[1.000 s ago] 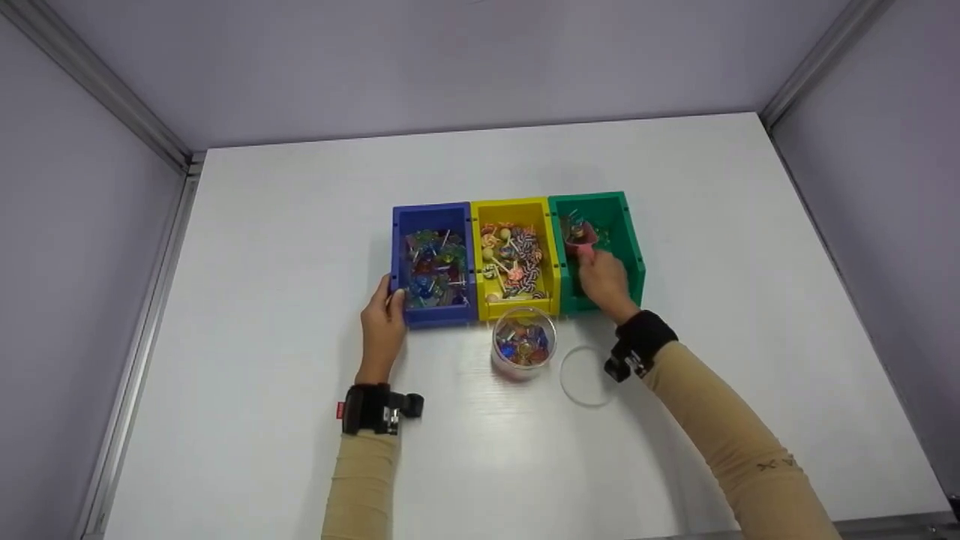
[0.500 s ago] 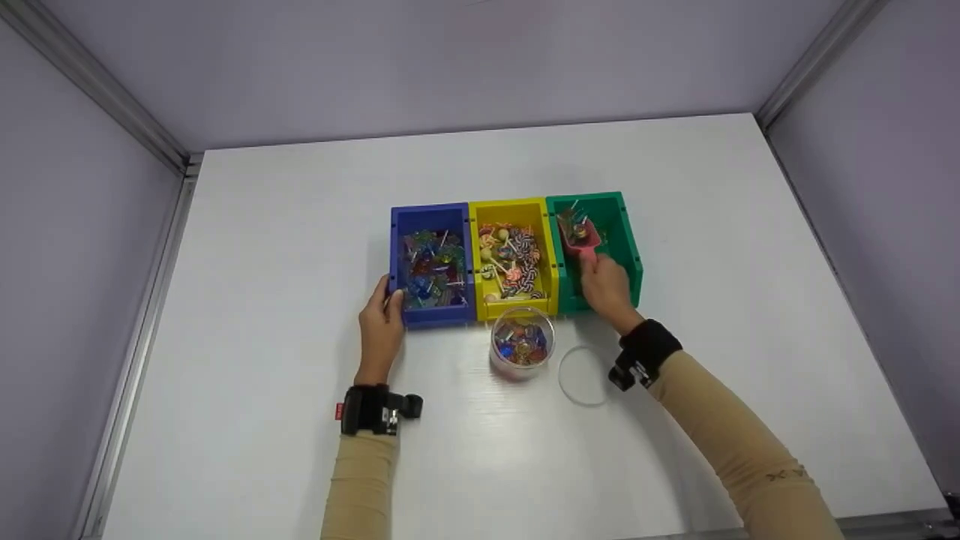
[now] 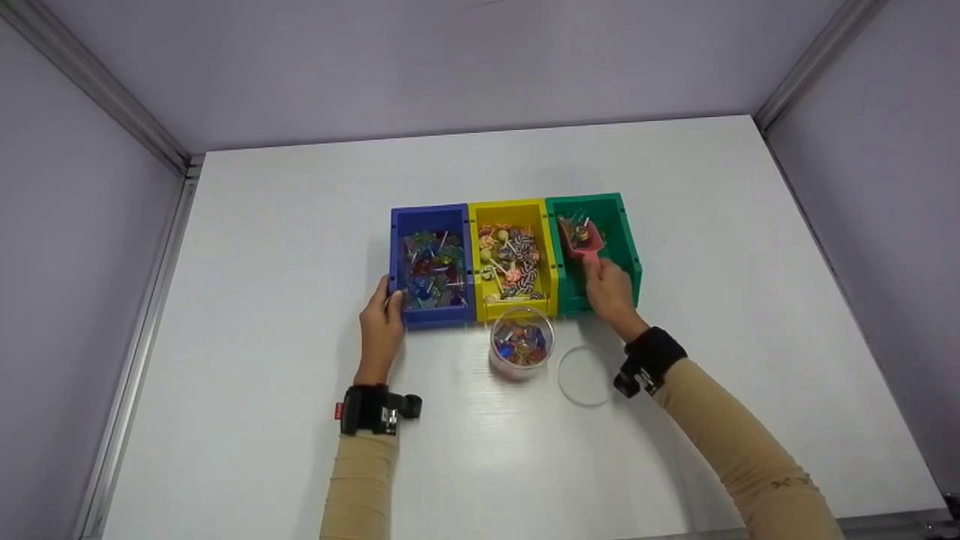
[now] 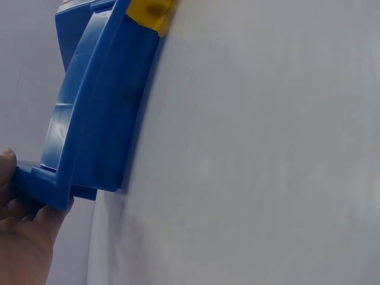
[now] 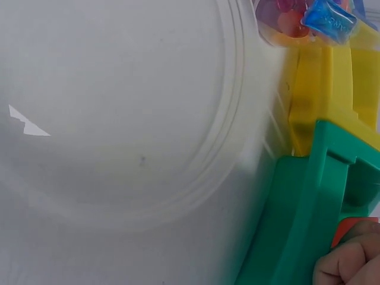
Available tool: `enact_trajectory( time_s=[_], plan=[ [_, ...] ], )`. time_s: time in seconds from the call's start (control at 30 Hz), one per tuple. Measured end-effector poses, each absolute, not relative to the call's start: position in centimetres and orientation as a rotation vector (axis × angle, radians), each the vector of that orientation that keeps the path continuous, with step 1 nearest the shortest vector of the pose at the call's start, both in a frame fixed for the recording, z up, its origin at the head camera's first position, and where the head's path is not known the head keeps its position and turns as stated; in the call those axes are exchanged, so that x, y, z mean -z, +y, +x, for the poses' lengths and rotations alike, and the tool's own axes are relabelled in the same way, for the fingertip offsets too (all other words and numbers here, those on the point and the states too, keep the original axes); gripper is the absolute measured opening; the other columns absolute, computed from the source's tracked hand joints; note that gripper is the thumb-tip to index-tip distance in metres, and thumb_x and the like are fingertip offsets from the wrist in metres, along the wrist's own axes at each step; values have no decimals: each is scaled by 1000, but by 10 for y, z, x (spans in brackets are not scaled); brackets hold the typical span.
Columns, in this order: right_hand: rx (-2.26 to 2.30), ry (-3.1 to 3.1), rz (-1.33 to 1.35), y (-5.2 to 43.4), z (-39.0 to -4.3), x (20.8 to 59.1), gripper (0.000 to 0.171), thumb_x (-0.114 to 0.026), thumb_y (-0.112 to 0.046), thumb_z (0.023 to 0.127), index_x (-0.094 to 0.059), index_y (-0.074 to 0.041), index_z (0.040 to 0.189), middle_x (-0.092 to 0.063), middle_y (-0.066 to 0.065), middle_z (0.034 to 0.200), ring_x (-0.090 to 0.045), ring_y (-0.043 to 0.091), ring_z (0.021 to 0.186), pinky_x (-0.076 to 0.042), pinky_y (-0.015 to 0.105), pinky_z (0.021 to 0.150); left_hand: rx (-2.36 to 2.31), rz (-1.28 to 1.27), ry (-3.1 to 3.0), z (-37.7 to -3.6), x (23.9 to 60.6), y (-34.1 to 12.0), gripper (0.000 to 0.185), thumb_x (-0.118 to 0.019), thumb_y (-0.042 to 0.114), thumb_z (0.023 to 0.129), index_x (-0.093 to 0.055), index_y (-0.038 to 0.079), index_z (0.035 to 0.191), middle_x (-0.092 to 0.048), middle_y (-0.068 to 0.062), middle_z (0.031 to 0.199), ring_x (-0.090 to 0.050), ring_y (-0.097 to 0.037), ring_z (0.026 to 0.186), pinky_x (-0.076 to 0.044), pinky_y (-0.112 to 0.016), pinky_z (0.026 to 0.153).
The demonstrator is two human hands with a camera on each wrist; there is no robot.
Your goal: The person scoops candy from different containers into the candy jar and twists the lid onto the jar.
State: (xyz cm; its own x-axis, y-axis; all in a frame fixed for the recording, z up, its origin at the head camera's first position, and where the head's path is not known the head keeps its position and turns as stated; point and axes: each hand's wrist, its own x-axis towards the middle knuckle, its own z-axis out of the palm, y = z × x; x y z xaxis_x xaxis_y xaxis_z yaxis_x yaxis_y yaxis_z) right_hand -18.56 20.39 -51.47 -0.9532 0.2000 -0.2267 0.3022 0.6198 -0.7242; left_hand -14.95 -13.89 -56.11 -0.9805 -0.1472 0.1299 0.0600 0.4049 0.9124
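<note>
- Fingers [image 3: 600, 271] of the right hand [image 3: 611, 292] curl round the handle of a pink scoop [image 3: 579, 236], pinching it inside the green bin [image 3: 631, 255]; the scoop's bowl lies toward the far end of the bin, against the wall shared with the yellow bin [image 3: 551, 259].
- Scoop looks: pink plastic, short handle, open shovel-shaped bowl holding a few small wrapped sweets; in the right wrist view only an orange-red bit of it [image 5: 353, 228] shows above a curled finger.
- Left hand [image 3: 381, 330] grips the near left corner of the blue bin [image 3: 431, 316]; in the left wrist view its fingers [image 4: 18, 205] wrap the bin's corner rim [image 4: 41, 181], thumb on the outside.
- Three bins stand side by side, touching, on the white worktop [image 3: 300, 420]: blue with shiny wrapped sweets, yellow with lollipops and striped sweets, green nearly bare.
- Clear round jar [image 3: 522, 343] stands just before the yellow bin, partly filled with mixed wrapped sweets; one blue wrapper [image 5: 329, 18] in the right wrist view bears pale print, too blurred to read.
- Clear round lid [image 3: 585, 376] lies flat on the worktop just right of the jar, close to the right wrist.
- Both wrists wear black straps with cameras; the sleeves are tan, and the right sleeve [image 3: 750, 465] carries a small dark mark I cannot read.
</note>
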Motion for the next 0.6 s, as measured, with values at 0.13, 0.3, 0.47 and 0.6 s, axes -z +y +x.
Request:
enact_trajectory(
  time_s=[0.13,0.3,0.47,0.6],
  plan=[
    [1289,2719,434,207,-183,516,40,-37,-32,105,-55,2,97,-38,1,74,-42,17,72,-32,25,60,1590,58,-2479,-149,562,-139,43,-45,11,102,-42,-8,141,-53,-28,138,-52,-37,131,-45,-48,109],
    [1326,2731,418,211,-179,518,40,-38,-32,105,-55,3,98,-37,1,74,-42,17,73,-33,25,61,1609,66,-2473,-148,563,-139,44,-45,10,102,-41,-8,142,-51,-28,140,-51,-37,131,-45,-48,109],
    [1371,2745,353,215,-174,520,39,-38,-30,105,-55,5,99,-37,2,74,-41,17,72,-32,25,61,1609,62,-2463,-148,562,-139,44,-45,10,102,-41,-8,142,-53,-29,137,-56,-38,125,-49,-49,103],
    [1391,2763,297,221,-171,521,37,-39,-29,105,-54,3,94,-37,1,72,-39,15,70,-31,23,59,1595,58,-2460,-148,562,-139,44,-45,10,102,-41,-9,141,-53,-29,137,-56,-38,125,-49,-49,103]
  ],
)
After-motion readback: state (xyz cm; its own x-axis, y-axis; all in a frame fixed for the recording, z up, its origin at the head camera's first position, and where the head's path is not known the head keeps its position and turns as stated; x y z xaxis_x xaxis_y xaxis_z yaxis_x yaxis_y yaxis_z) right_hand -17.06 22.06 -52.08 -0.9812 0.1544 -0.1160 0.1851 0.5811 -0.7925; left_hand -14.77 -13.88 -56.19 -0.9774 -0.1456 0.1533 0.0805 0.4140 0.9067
